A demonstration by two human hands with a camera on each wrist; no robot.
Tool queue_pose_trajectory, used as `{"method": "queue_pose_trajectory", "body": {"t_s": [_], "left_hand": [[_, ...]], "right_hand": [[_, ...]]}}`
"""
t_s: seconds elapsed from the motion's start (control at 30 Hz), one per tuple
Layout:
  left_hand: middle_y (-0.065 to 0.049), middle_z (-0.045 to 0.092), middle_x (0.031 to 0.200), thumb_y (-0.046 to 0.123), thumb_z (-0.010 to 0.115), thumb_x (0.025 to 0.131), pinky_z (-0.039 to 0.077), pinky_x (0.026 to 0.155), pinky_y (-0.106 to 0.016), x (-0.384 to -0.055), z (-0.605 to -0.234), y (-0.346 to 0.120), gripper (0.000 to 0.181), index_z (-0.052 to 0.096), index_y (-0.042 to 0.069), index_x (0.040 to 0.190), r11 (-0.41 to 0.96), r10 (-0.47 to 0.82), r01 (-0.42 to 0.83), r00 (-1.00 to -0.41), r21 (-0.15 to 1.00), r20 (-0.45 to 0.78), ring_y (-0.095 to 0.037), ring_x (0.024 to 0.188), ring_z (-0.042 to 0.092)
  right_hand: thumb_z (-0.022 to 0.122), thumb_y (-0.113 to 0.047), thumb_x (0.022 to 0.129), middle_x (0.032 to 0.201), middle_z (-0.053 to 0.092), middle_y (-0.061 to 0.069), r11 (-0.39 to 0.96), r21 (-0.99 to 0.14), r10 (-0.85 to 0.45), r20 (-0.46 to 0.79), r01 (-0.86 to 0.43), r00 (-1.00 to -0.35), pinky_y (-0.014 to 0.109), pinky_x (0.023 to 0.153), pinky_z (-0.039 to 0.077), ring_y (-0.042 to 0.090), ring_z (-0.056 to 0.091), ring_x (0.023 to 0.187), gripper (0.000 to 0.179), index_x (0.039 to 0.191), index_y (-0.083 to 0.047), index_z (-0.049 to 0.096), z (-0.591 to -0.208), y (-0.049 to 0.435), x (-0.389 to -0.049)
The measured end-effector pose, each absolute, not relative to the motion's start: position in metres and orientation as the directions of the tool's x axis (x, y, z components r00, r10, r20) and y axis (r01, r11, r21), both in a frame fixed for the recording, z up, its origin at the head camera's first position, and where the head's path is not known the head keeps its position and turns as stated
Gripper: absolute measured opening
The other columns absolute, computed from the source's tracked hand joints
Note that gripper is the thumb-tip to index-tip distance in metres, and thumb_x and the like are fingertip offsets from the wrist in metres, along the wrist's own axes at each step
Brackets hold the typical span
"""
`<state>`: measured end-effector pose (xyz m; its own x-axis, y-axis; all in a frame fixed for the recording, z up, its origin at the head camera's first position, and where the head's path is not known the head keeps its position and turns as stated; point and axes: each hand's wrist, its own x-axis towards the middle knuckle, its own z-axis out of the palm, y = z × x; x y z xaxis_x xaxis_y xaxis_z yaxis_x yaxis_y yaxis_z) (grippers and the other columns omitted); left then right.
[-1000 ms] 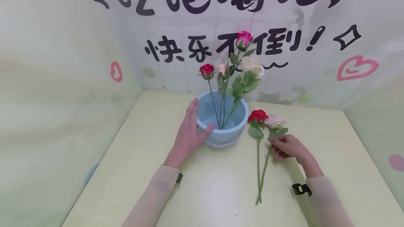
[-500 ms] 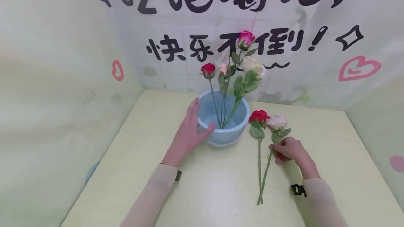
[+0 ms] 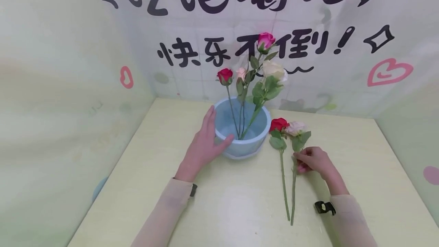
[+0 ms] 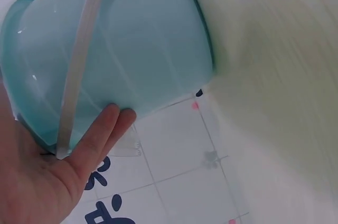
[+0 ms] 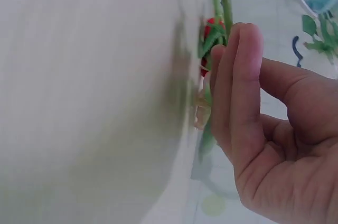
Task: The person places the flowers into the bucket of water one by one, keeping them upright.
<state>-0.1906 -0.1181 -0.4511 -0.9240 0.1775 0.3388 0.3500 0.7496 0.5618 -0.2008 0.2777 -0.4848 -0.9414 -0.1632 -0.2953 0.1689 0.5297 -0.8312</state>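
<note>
In the head view, my left hand (image 3: pixel 202 144) holds the left side of a light blue bucket (image 3: pixel 243 149), thumb at the front rim and fingers along the outer wall. The bucket's white handle (image 4: pixel 79 71) crosses by that hand in the left wrist view. Inside stand a red rose (image 3: pixel 225 76), a small pale pink rose (image 3: pixel 241 73), a magenta rose (image 3: pixel 265 42) and a cream rose (image 3: pixel 273 69). My right hand (image 3: pixel 313 159) pinches the stem of a light pink rose (image 3: pixel 297 128) just under its leaves. Beside it lies another red rose (image 3: pixel 279 124).
A pale wooden tabletop (image 3: pixel 226 209) carries everything. Behind it rises a white cloth backdrop (image 3: pixel 192 83) with black lettering, and similar cloth hangs at both sides. A black wrist strap (image 3: pixel 325 207) sits at the right sleeve.
The light pink rose's stem has swung at its lower end to the right, and the two stems no longer cross. My left hand has stayed on the bucket.
</note>
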Motion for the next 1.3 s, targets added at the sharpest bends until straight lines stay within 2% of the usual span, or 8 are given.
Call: {"method": "queue_pose_trajectory", "body": {"t_s": [0.2, 0.47, 0.67, 0.93, 1.3], "left_hand": [[0.008, -0.001, 0.178, 0.081, 0.048, 0.095, 0.060, 0.093, -0.052, -0.191, -0.448, -0.119, 0.109, 0.009, 0.013, 0.171, 0.757, 0.178, 0.350, -0.923, 0.552, 0.341, -0.037, 0.124, 0.064], [0.006, 0.001, 0.178, 0.081, 0.047, 0.094, 0.060, 0.094, -0.052, -0.192, -0.446, -0.119, 0.110, 0.011, 0.011, 0.171, 0.757, 0.180, 0.356, -0.920, 0.548, 0.349, -0.036, 0.122, 0.065], [0.005, 0.001, 0.178, 0.079, 0.050, 0.095, 0.061, 0.091, -0.051, -0.191, -0.447, -0.118, 0.109, 0.010, 0.012, 0.171, 0.757, 0.177, 0.352, -0.921, 0.550, 0.346, -0.036, 0.119, 0.066], [0.004, 0.003, 0.178, 0.081, 0.049, 0.094, 0.061, 0.092, -0.052, -0.188, -0.449, -0.117, 0.111, 0.011, 0.011, 0.171, 0.750, 0.182, 0.357, -0.920, 0.557, 0.346, -0.036, 0.119, 0.067], [0.004, 0.003, 0.178, 0.079, 0.050, 0.095, 0.059, 0.095, -0.053, -0.188, -0.450, -0.116, 0.109, 0.010, 0.012, 0.171, 0.743, 0.171, 0.351, -0.923, 0.570, 0.346, -0.038, 0.126, 0.063]], "right_hand": [[0.061, -0.021, 0.109, 0.085, 0.071, 0.006, 0.356, -0.930, -0.167, -0.162, 0.094, -0.973, 0.033, 0.070, 0.065, 0.012, 0.073, 0.069, 0.037, 0.113, 0.016, 0.058, -0.453, 0.282, -0.205], [0.070, -0.020, 0.103, 0.084, 0.074, 0.002, 0.114, -0.991, -0.095, 0.060, -0.071, -0.994, 0.030, 0.066, 0.064, 0.014, 0.074, 0.067, 0.026, 0.108, 0.004, 0.063, -0.390, 0.278, -0.209], [0.072, -0.020, 0.102, 0.084, 0.072, 0.002, 0.064, -0.989, -0.059, 0.130, -0.134, -0.990, 0.029, 0.065, 0.063, 0.013, 0.074, 0.067, 0.027, 0.109, 0.005, 0.064, -0.361, 0.270, -0.219], [0.071, -0.019, 0.102, 0.083, 0.070, 0.004, 0.000, -0.978, -0.052, 0.210, -0.211, -0.976, 0.029, 0.065, 0.063, 0.014, 0.074, 0.067, 0.028, 0.109, 0.007, 0.063, -0.347, 0.255, -0.226], [0.071, -0.014, 0.101, 0.087, 0.070, 0.010, -0.193, -0.899, 0.125, 0.374, -0.392, -0.919, 0.030, 0.065, 0.064, 0.017, 0.074, 0.064, 0.018, 0.101, 0.002, 0.063, -0.330, 0.224, -0.239]]}}
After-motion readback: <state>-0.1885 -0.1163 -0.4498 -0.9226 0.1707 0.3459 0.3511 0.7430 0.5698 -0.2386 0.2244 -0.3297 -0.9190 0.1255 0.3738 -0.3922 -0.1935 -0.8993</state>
